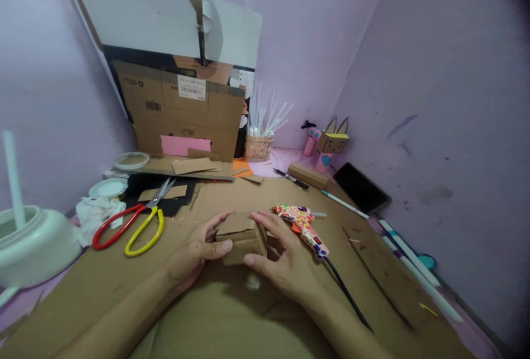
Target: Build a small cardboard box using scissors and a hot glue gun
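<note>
A small cardboard box [240,237] is held between both hands, a little above the cardboard sheet [199,315] that covers the table. My left hand [199,248] grips its left side, thumb on the near face and fingers behind. On the right side, my right hand [284,251] holds it with the thumb at the lower front and the fingers along the upper edge. Just right of the right hand lies a hot glue gun [300,223] with a flowery pattern and a black cord. Scissors [143,212] with red and yellow handles rest to the left.
A big cardboard box [182,110] stands at the back beside a small basket [259,148] of glue sticks. A pale pot [45,248] is at far left. On the right are a phone [361,188], markers [409,254], a pen [291,178] and a cardboard cat figure [334,142].
</note>
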Demonstrator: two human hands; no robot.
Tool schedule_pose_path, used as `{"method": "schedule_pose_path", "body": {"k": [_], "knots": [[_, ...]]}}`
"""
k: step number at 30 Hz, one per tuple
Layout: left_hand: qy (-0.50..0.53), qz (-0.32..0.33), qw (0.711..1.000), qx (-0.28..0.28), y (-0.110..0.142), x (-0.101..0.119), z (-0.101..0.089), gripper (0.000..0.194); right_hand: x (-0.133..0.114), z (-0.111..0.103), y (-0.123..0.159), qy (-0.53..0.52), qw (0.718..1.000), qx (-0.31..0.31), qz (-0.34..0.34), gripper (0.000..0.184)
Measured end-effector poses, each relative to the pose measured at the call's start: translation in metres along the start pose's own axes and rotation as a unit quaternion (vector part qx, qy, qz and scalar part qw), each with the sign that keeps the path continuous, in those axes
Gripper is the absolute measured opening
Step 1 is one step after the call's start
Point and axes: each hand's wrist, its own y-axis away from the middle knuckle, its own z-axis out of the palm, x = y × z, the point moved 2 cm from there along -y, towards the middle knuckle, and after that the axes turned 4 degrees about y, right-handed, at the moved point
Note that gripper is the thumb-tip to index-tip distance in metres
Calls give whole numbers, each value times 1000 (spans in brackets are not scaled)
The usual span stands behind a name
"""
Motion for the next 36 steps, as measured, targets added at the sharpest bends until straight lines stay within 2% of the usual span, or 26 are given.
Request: {"method": "schedule_pose_path", "body": {"k": [4, 9, 16, 19, 22, 24, 26, 30, 34, 36], "knots": [[-3, 15, 1000, -7, 1, 1, -1, 78, 1, 2, 0, -30, 999, 8, -6, 59], [24, 44, 999, 2, 3, 6, 5, 85, 3, 3, 0, -26, 1000, -2, 0, 61], [31, 19, 999, -14, 3, 9, 8, 83, -5, -5, -1, 23, 999, -24, 6, 76], [27, 38, 999, 0, 3, 12, 5, 85, -13, -26, -2, 63, 997, 37, 28, 72], [19, 56, 998, 14, 1, 14, 1, 84, -18, -53, -1, 53, 984, 132, 107, 53], [24, 61, 998, 14, 1, 15, 0, 85, -18, -64, 1, 17, 976, 157, 151, 52], [42, 60, 997, -1, 3, 15, 0, 86, -17, -64, 2, -58, 974, 135, 172, 59], [86, 25, 993, -75, 8, 14, 5, 92, -24, -39, -1, -204, 966, 10, 157, 70], [108, -8, 987, -120, 12, 13, 7, 101, -28, -15, -10, -297, 935, -19, 195, 62], [114, -5, 985, -130, 14, 13, 8, 103, -27, -7, -12, -348, 913, -65, 201, 63]]}}
